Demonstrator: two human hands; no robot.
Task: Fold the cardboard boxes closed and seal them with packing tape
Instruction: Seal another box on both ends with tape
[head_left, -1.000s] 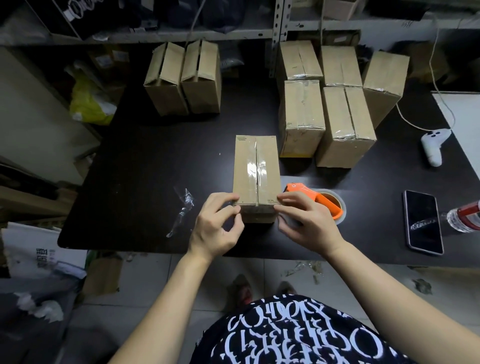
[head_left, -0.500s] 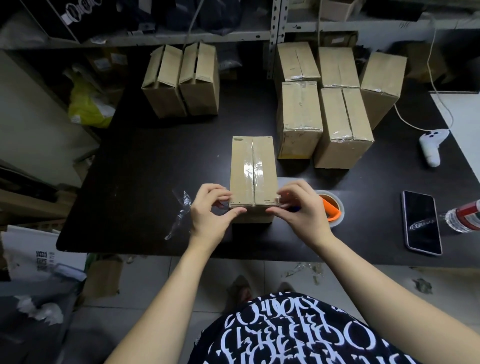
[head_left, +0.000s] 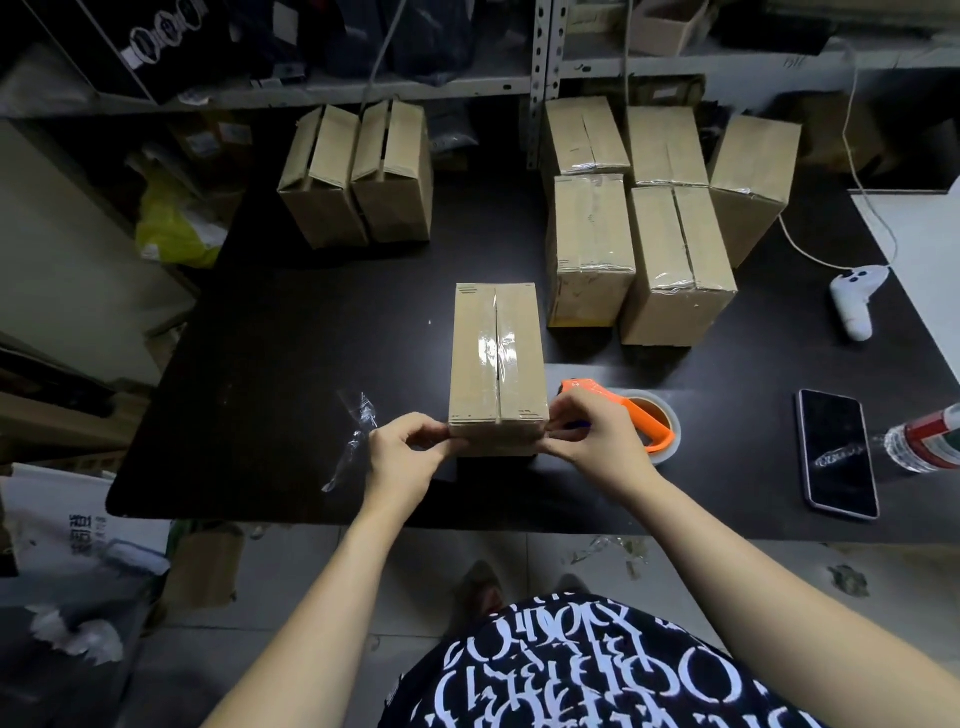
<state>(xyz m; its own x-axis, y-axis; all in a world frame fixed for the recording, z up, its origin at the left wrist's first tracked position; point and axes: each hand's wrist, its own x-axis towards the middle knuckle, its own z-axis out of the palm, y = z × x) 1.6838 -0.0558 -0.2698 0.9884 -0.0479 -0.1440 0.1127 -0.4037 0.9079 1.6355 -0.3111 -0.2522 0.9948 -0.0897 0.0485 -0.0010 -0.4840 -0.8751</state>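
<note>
A closed cardboard box stands in the middle of the black table, with clear tape along its top seam. My left hand pinches the box's near left corner. My right hand pinches the near right corner, fingers curled against the side. Just right of the box lies the tape roll with its orange dispenser handle, partly hidden by my right hand.
Two unsealed boxes stand at the back left. Several taped boxes are grouped at the back right. A crumpled strip of clear tape lies left of my hand. A phone, a bottle and a white controller sit at the right.
Both hands slid from the top near edge of the box outward and down to its near corners. The box stayed in place.
</note>
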